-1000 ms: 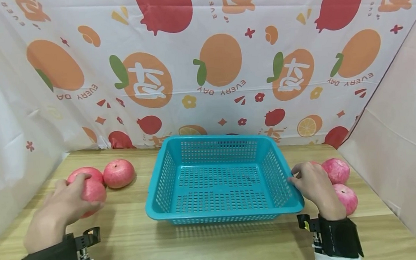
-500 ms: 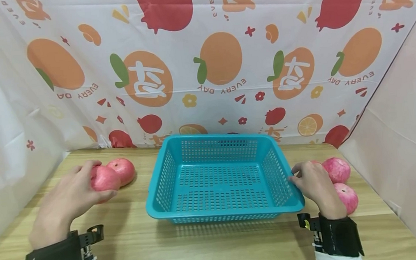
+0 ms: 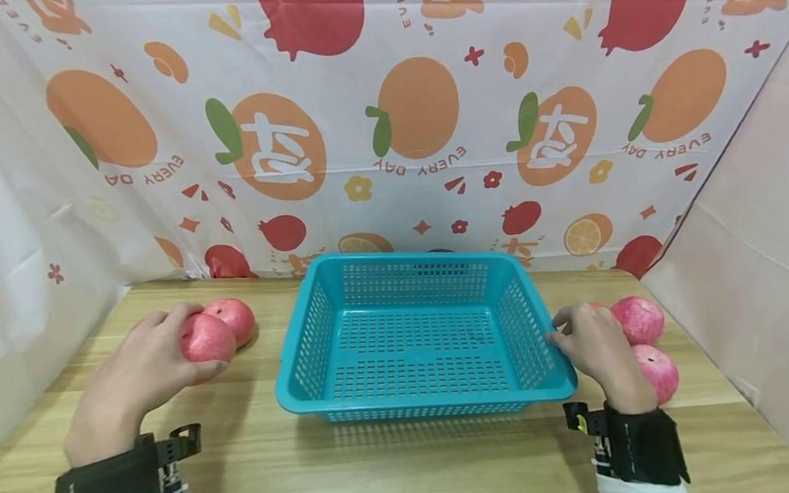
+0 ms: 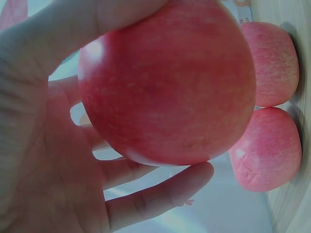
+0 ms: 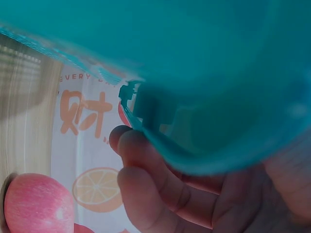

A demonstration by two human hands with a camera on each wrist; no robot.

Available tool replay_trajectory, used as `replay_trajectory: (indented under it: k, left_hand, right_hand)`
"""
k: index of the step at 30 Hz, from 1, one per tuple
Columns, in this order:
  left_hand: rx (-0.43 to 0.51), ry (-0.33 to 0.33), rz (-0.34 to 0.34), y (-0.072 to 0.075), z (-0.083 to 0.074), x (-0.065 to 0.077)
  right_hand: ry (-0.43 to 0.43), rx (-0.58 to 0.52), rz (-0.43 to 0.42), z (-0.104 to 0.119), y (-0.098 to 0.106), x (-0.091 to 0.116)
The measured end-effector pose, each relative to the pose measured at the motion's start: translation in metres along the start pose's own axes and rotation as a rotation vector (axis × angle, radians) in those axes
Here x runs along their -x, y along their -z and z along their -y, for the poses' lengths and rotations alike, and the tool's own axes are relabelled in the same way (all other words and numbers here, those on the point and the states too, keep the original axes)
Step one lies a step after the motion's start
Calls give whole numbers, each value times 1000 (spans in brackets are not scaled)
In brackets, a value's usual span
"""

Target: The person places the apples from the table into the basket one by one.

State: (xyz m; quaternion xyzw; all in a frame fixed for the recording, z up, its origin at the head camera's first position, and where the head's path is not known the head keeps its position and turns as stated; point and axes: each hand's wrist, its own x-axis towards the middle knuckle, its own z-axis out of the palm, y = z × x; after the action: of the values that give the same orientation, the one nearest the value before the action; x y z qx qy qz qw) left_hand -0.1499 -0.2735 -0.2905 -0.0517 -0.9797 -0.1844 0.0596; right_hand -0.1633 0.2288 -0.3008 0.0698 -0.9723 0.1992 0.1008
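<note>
At centre left of the frame, a pink-red apple [image 3: 207,337] is grasped by the left hand [image 3: 139,369], with the thumb and fingers spread round its sides. The blue basket [image 3: 426,406] is set at the middle of the frame, directly to the right of that apple and well apart from it. Its long axis is laid across the frame from left to right, so that its left short side is turned toward the held apple. The right-hand end of the rim is gripped by the right hand [image 3: 601,350], with the fingers curled beneath the edge in the right wrist view. Of the two hands, the left is thus the nearer to the basket's left end.

Behind the held apple, two further apples [image 4: 272,63] are seen side by side on the tabletop [image 3: 415,479]; whether either is touched by it cannot be told. Beside the right hand, more apples [image 3: 638,320] are partly hidden.
</note>
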Motion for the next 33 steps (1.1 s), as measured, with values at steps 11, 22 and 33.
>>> replay_trajectory:
  k: [11, 22, 33]
  left_hand:
    - [-20, -16, 3, 4, -6, 4]
    - [-86, -126, -48, 22, -59, -14]
    - [-100, -172, -35, 17, -72, -28]
  right_hand:
    - [-3, -7, 10, 2, -3, 0]
    - [8, -9, -3, -1, 1, 0]
    - [-11, -20, 6, -3, -2, 1]
